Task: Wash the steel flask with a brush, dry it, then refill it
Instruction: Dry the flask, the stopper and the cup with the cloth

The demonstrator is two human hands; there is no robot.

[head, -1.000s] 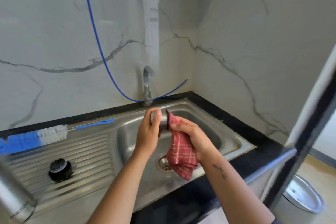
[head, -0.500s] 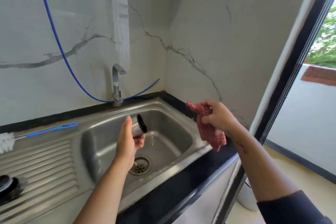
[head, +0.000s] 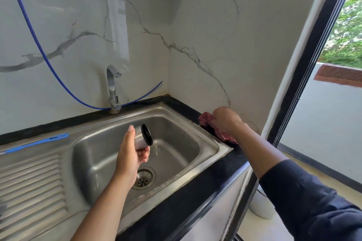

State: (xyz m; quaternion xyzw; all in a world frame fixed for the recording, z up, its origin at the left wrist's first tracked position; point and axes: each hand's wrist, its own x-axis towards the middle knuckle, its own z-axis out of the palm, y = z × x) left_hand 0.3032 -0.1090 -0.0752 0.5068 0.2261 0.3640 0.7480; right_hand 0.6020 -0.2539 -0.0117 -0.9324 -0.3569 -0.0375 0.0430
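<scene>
My left hand point(head: 130, 154) grips a small steel flask cup with a black inner rim point(head: 144, 136) above the sink basin point(head: 176, 143), its open end tilted toward the right. My right hand point(head: 225, 119) holds a red checked cloth point(head: 222, 133) down on the black counter point(head: 195, 188) by the right wall, beside the sink's right edge. Only the blue handle of the brush point(head: 39, 142) shows, lying on the steel drainboard point(head: 33, 182) at left. The flask body is out of view.
A steel tap point(head: 112, 88) stands behind the basin, with a blue hose point(head: 39, 45) hanging along the marble wall. The drain point(head: 144, 178) lies below my left hand. A dark door frame point(head: 305, 64) rises at right, with an open doorway beyond it.
My right hand pulled the cloth off the cup, carried it right and lowered it onto the counter by the wall. My left hand keeps the cup over the basin. The view swung right.
</scene>
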